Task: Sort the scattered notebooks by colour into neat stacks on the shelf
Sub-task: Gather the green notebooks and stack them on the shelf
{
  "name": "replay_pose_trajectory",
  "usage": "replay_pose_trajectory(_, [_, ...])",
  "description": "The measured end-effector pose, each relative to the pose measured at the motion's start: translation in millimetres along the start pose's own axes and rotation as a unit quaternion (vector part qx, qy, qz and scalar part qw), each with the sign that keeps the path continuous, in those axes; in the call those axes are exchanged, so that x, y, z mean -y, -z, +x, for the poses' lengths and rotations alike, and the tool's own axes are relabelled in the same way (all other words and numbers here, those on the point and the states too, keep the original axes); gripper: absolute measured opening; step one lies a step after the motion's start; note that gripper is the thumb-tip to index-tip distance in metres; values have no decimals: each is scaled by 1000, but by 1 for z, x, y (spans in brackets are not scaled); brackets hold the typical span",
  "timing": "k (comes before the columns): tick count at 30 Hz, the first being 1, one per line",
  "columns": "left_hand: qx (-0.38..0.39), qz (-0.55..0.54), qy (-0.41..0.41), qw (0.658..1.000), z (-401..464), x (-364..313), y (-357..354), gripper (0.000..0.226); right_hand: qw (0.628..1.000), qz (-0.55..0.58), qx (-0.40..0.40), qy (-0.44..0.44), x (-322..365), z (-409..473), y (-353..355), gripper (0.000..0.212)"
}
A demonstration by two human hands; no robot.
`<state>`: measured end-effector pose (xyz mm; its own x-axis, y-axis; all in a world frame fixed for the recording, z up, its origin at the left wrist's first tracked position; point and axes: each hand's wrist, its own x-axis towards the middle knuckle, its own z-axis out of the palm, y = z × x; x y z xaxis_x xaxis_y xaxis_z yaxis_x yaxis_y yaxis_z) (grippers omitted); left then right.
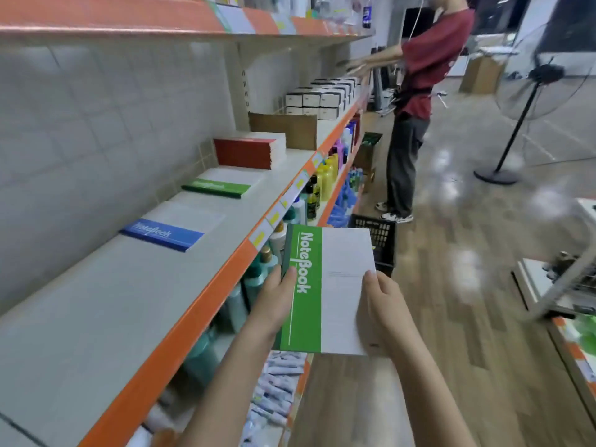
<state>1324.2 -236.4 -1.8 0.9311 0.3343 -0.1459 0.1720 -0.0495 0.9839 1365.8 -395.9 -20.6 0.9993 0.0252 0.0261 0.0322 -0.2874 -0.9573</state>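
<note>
Both hands hold the green notebook out past the shelf lip: left hand thumb on the spine edge, right hand pinching the white side, fingers probably curled beneath. Beyond the fingertips lies the green stack; square the edges before releasing.

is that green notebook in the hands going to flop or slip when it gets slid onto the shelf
The green notebook probably stays fairly flat: it looks unbent though the left hand and right hand hold it only near its lower edges. It seems thin, so likely light. Its cover looks smooth, so it may slide easily on the shelf, and a loose grip might slip.
</note>
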Motion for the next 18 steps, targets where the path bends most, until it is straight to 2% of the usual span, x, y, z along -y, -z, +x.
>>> replay_pose_trajectory(8, [59, 18, 11, 998, 57, 8, -105, 27, 998, -33, -51, -26, -44, 65, 75, 39])
replay_pose_trajectory(18, [109, 15, 47, 993, 109, 17, -164, 22, 994, -34, -74, -79, -82, 115, 106, 38])
